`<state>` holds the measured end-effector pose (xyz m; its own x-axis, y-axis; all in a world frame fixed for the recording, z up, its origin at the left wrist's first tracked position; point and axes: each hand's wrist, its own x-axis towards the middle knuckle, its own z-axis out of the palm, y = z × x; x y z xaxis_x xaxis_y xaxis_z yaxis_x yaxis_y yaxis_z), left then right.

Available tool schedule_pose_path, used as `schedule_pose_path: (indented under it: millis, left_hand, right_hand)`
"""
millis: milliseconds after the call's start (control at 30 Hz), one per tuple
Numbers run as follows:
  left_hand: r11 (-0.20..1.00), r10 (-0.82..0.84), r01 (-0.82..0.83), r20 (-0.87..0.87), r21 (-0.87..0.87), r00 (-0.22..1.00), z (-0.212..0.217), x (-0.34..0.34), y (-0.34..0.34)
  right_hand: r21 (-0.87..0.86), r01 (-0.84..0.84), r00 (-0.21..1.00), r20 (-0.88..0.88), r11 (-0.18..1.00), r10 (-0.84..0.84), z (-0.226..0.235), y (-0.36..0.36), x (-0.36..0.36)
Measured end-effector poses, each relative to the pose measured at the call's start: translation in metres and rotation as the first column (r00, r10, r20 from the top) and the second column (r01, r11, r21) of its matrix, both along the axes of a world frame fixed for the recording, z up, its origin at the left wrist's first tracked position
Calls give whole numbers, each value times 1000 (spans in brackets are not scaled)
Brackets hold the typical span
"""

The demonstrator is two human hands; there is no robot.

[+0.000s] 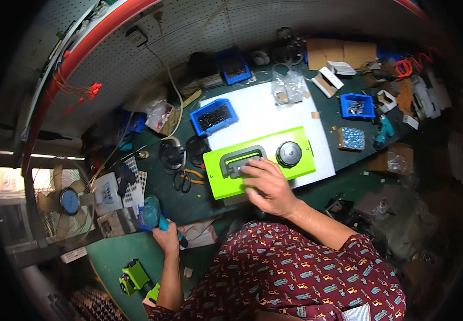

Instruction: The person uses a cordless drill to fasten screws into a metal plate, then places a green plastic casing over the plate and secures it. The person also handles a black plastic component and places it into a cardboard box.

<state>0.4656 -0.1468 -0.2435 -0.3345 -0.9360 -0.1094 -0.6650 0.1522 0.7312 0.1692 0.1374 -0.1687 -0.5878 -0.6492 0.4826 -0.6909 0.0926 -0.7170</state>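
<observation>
A bright green box-like case [222, 186] lies tilted on a white sheet at the middle of the bench. On its top are a black carrying handle [225, 165] and a round black ribbed cap [289, 154]. My right hand [270, 188] reaches over the case with fingers stretched and apart, the fingertips at the handle's right part. Whether they touch it, or whether something small lies under them, I cannot tell. Off to the left, my left hand [166, 236] is closed round the grip of a teal cordless drill [151, 209], held at the bench's near edge.
Behind the case stands a blue bin [214, 116] of small black parts. Farther right are a blue bin [357, 106], a box of screws [351, 138] and a second teal drill [384, 132]. Orange-handled pliers [194, 174] lie left of the case. A fan [63, 203] stands far left.
</observation>
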Motion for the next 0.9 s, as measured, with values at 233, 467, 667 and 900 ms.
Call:
schedule_pose_path:
  millis: [233,467,667,900]
  left_hand:
    - [860,-136,204,-175,468,975,164,-72,50]
    - [872,-410,376,48,314,911,182,-83,68]
    - [889,-442,415,127,193,888,185,-87,73]
    - [880,-466,425,213,210,859,196,-93,72]
  right_hand:
    - [183,-145,982,-92,972,164,-23,-22,-8]
    - [128,-179,980,-64,976,188,-27,-18,-10]
    - [113,-197,977,-57,974,204,-28,-17,-13]
    - [111,-195,977,-63,974,203,-27,-18,-13]
